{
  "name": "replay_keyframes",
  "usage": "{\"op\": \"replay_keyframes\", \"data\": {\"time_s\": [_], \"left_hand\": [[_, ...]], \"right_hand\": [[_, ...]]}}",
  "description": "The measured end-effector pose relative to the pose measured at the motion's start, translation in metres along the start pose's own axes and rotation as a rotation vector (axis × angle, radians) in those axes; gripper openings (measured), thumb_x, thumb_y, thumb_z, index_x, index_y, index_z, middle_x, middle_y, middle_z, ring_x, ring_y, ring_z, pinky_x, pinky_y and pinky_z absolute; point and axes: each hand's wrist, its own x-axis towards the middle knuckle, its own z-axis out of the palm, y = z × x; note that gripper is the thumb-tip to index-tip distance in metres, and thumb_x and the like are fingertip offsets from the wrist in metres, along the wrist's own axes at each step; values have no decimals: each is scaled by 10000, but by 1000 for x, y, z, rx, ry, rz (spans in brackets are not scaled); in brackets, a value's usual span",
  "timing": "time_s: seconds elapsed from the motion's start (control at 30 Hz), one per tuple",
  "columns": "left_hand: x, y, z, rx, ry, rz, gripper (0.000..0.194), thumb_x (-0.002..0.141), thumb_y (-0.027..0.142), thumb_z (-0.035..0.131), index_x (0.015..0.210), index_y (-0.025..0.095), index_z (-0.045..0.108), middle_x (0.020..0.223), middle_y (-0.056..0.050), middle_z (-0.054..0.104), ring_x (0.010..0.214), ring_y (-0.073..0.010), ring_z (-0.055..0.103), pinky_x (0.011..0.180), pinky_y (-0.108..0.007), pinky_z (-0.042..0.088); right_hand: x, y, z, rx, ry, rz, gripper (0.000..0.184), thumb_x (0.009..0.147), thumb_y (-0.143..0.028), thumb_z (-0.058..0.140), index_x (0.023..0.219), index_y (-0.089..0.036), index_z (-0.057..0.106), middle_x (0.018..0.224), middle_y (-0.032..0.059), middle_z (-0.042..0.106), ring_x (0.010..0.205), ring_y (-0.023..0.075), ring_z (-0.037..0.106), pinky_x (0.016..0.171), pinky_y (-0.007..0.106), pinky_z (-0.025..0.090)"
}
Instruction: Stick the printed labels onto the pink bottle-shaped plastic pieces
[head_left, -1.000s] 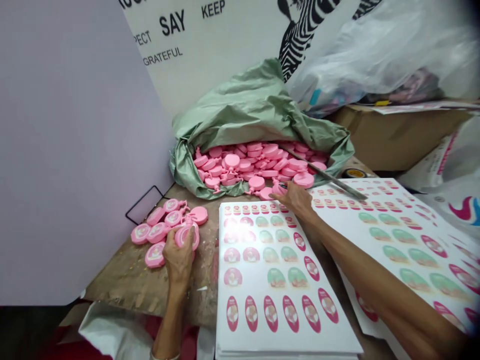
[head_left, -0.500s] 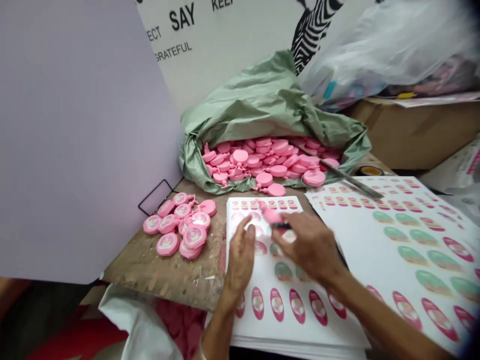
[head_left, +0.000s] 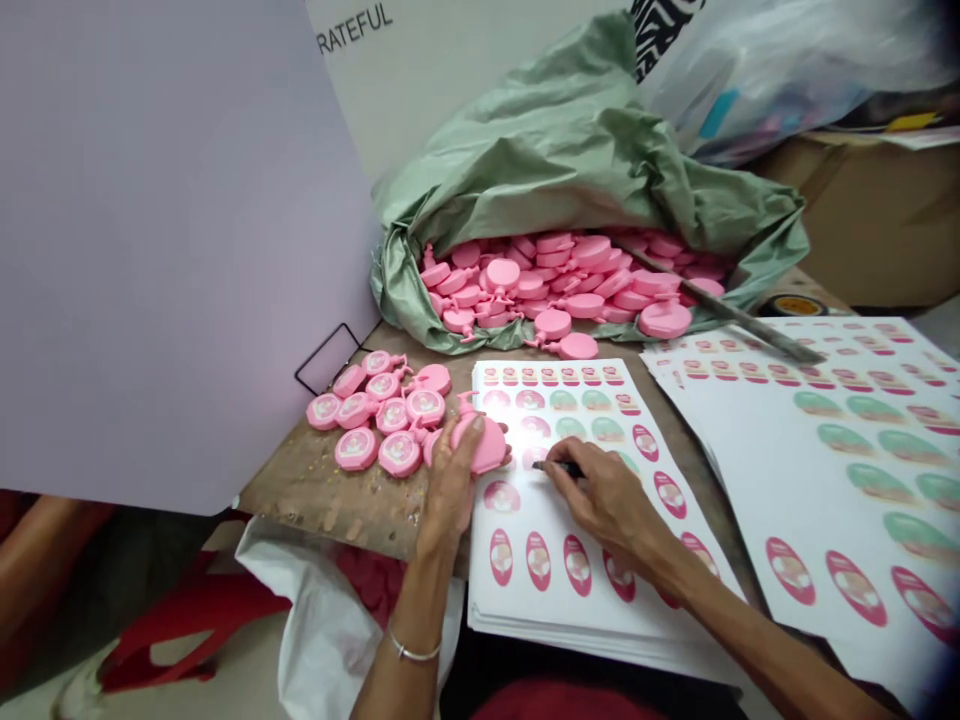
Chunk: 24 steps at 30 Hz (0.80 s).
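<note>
Toward the left edge of the tabletop [head_left: 315,485], about eleven pink pieces [head_left: 391,415] lie clustered, most with a round label facing up. Two stacks of sticker sheets fill the right: the near stack [head_left: 555,612] by the front edge, the far stack [head_left: 735,450] toward the right edge. One green sack [head_left: 510,150] lies open along the back edge, packed with plain pink pieces too many to count; two more [head_left: 578,346] lie at its mouth, and one stick [head_left: 750,325] slants out of it. Below the front edge, a white bag [head_left: 300,600] holds more pink items. The person's hands are apart. The left hand [head_left: 448,475] grips one plain piece [head_left: 487,447] over the near stack's left edge, just beside the cluster. The right hand [head_left: 611,490] pinches a dark tool [head_left: 571,469] over the middle of that stack, near the gripped piece; whether its tip touches the paper cannot be told.
</note>
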Motion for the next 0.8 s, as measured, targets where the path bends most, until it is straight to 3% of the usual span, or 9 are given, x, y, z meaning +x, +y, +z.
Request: {"op": "replay_keyframes", "data": {"time_s": [0.13,0.3,0.6,0.8], "left_hand": [[3,-14,0,18,-119,-34,330,803,348,688,1048,152,587,890,-70,705,718,-146,673,662,-244,545],[14,-21,-13,36,-212,-86,346,774,359,717,1031,151,615,893,-74,707,776,-174,690,691,-261,544],[22,-25,-16,-23,-259,-124,346,787,341,716,1014,129,563,850,-79,717,801,-211,719,737,-299,557],[20,-24,-15,-38,-261,-132,352,768,346,730,1004,141,569,860,-76,723,845,-230,720,793,-337,552]], "right_hand": [[-10,-13,22,-122,20,-111,146,927,-276,478,846,-203,576,778,27,650,738,192,558,708,341,344],[-16,-9,33,-206,142,-195,128,920,-230,507,916,-174,621,824,50,672,769,194,556,715,339,321],[-18,-8,38,-248,172,-223,156,908,-207,517,814,-179,638,719,38,624,722,188,522,689,340,296],[-18,-7,36,-128,95,-252,148,884,-196,529,763,-183,613,688,23,611,689,167,524,700,330,313]]}}
